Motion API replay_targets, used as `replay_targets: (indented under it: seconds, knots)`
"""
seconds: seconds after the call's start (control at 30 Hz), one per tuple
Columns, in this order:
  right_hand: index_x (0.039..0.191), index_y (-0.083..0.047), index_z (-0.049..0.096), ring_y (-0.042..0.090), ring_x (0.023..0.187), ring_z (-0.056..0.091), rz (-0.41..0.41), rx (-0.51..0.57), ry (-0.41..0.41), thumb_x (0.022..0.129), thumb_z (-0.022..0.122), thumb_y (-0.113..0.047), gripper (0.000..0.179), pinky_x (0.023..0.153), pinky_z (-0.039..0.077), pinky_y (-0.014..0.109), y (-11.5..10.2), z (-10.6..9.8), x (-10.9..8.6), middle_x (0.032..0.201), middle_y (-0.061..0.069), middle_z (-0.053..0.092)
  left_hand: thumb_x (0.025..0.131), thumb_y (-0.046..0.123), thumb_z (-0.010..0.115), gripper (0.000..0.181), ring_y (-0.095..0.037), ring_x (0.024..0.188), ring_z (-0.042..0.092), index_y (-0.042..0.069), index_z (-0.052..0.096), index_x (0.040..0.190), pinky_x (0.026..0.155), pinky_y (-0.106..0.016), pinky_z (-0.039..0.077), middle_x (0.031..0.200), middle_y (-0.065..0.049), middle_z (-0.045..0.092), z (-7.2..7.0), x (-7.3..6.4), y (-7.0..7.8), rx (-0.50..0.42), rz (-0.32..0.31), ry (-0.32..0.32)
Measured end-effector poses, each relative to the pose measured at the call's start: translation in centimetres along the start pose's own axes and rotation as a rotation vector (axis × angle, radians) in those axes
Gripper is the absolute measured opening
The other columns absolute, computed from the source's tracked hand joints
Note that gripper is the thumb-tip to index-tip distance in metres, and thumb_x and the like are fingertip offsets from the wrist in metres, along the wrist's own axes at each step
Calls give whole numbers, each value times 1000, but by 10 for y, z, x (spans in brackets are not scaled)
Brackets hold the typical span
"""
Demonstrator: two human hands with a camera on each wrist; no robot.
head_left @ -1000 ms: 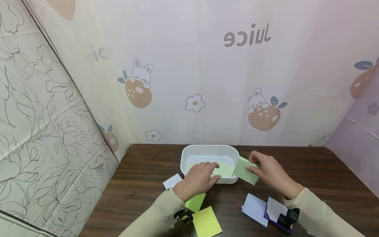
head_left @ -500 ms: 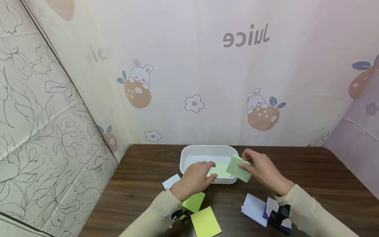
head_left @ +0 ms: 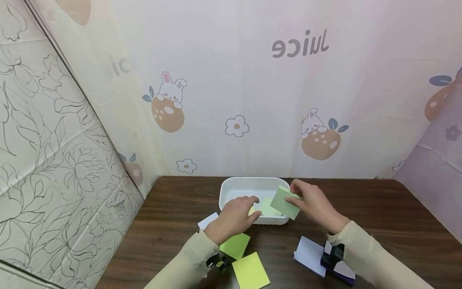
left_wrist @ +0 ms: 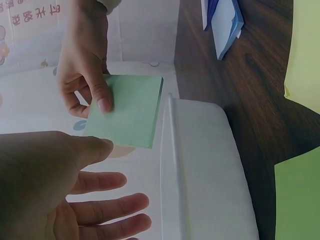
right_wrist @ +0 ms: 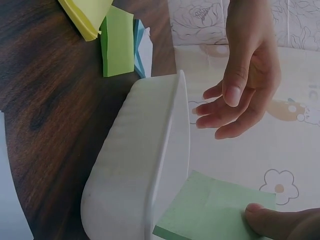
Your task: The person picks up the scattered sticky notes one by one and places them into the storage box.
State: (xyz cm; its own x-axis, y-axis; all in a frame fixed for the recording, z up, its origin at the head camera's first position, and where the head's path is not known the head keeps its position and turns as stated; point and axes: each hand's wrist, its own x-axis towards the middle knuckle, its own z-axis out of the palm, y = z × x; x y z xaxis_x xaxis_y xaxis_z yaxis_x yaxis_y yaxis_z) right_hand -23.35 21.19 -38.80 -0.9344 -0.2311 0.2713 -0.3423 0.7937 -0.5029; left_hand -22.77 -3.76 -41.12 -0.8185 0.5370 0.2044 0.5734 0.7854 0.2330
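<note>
My right hand [head_left: 313, 204] pinches a pale green sticky note pad [head_left: 285, 203] by its edge, thumb on its near face, over the right end of a white plastic tub [head_left: 231, 188]. In the left wrist view the same pad [left_wrist: 132, 112] is held up beside the tub's rim. My left hand [head_left: 234, 216] hovers over the tub's front left rim, fingers spread and loosely bent, with nothing in it. Inside the tub lie another pale green pad [head_left: 268, 207] and a bit of yellow [head_left: 252, 210], partly hidden by the left hand.
Before the tub, a lime green pad [head_left: 236, 245] and a yellow pad [head_left: 251, 271] lie on the dark wooden table [head_left: 173, 216]. A pale blue pad [head_left: 208, 220] sits left. Light blue [head_left: 310, 256] and purple-edged pads [head_left: 344, 271] are front right. A patterned curtain [head_left: 234, 88] hangs behind.
My right hand has moved left with the pale green pad, bringing it further over the tub. My left hand has drawn slightly left, uncovering some yellow in the tub.
</note>
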Motion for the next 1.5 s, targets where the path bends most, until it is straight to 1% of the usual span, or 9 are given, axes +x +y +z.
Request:
replay_targets:
  seconds: [0.17,0.33,0.47,0.6,0.73,0.93,1.17,1.5]
  knots:
    - [92,-11,58,15,74,53,-2,4,0,88,79,-14,21,61,43,26,1,3,4,95,8,72,100,34,64,34,-18,100,70,13,66,126,81,-30,55,113,-3,75,0,0,-2,-13,2,7]
    - [91,-11,57,16,77,56,-24,6,10,88,78,-15,22,68,46,31,0,5,8,94,6,71,100,34,64,33,-19,98,71,13,66,126,80,-32,56,112,-5,75,-1,0,-5,-14,-1,19]
    - [91,-11,57,17,79,58,-25,7,8,89,78,-15,22,70,48,34,-1,8,13,94,7,71,99,34,65,32,-19,96,71,13,66,124,78,-32,55,109,-5,76,-2,1,-7,-8,2,30]
    - [91,-10,57,18,78,59,-8,7,-13,89,78,-14,22,68,49,33,-3,11,18,95,9,70,98,33,66,31,-20,96,71,13,66,123,79,-33,55,108,-5,76,-2,2,-10,7,2,48]
    - [91,-9,56,19,79,58,19,15,-53,90,77,-15,21,66,48,32,-6,14,21,99,11,70,98,32,66,31,-21,99,72,12,66,123,82,-34,56,110,-5,76,-1,3,-13,23,-5,53]
    - [91,-10,55,19,78,58,24,2,-73,91,76,-15,22,66,48,32,-8,16,26,102,12,71,99,33,65,32,-21,99,72,12,66,123,82,-35,56,111,-5,75,-1,4,-17,28,-22,46]
    - [90,-10,54,17,71,52,33,11,-103,91,76,-15,23,63,43,31,-8,20,34,96,10,69,100,32,64,33,-20,101,71,11,66,125,84,-35,56,113,-4,75,-1,5,-22,27,-25,34]
    - [89,-9,54,18,74,53,47,29,-139,91,75,-13,22,66,43,32,-8,33,47,97,10,70,101,33,62,34,-21,101,71,12,65,126,83,-37,56,114,-5,75,-3,5,-26,15,-51,13]
